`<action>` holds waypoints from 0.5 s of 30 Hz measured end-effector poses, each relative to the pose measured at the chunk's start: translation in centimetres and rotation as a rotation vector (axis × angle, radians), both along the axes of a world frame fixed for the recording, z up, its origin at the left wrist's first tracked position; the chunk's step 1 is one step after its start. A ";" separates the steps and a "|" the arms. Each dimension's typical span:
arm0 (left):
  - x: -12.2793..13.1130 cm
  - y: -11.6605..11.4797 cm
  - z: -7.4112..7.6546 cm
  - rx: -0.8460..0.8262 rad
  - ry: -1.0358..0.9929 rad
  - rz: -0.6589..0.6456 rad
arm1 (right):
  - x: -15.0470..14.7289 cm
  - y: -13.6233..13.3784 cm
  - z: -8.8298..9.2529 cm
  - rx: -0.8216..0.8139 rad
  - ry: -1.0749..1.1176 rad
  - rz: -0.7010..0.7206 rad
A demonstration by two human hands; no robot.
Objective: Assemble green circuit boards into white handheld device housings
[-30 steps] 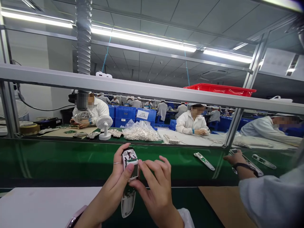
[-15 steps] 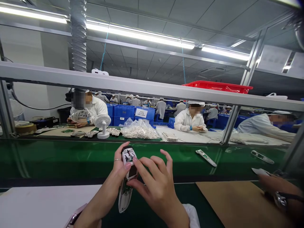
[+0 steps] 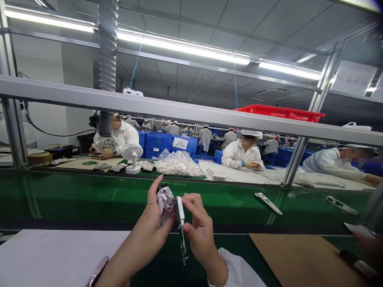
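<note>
My left hand (image 3: 154, 225) grips a white plastic shell (image 3: 164, 199) of a small hand-held device, its inside and thin wires facing up. My right hand (image 3: 199, 227) pinches a narrow circuit board with a small display (image 3: 180, 223), lifted edge-on out of the shell and still joined to it by the wires. Both hands hover above the near edge of the green conveyor belt (image 3: 89, 199). A ring sits on a left finger.
A white mat (image 3: 50, 255) lies at lower left, a brown cardboard sheet (image 3: 296, 259) at lower right. White device parts (image 3: 267, 202) ride the belt to the right. A co-worker's hand (image 3: 365, 243) shows at the right edge. Workers sit across the belt behind a metal frame rail (image 3: 191, 113).
My right hand has lifted the circuit board out of the shell and turned it edge-on. The co-worker's arm at right has pulled back toward the frame's edge.
</note>
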State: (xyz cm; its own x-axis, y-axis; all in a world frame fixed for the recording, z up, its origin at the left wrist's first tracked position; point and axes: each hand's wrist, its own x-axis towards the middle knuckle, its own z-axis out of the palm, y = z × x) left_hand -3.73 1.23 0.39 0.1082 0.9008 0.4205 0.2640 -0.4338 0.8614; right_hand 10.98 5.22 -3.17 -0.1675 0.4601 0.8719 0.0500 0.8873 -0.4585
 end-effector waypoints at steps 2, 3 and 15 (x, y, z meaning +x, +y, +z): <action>0.3 0.6 -0.4 0.042 0.030 0.091 | -0.1 0.0 0.0 -0.057 0.027 0.043; 0.4 0.8 -0.5 0.052 0.028 0.133 | -0.2 0.0 0.0 -0.086 0.036 0.062; 2.6 0.2 -0.2 0.044 -0.254 0.287 | -0.9 -0.2 -0.9 -0.119 0.100 0.040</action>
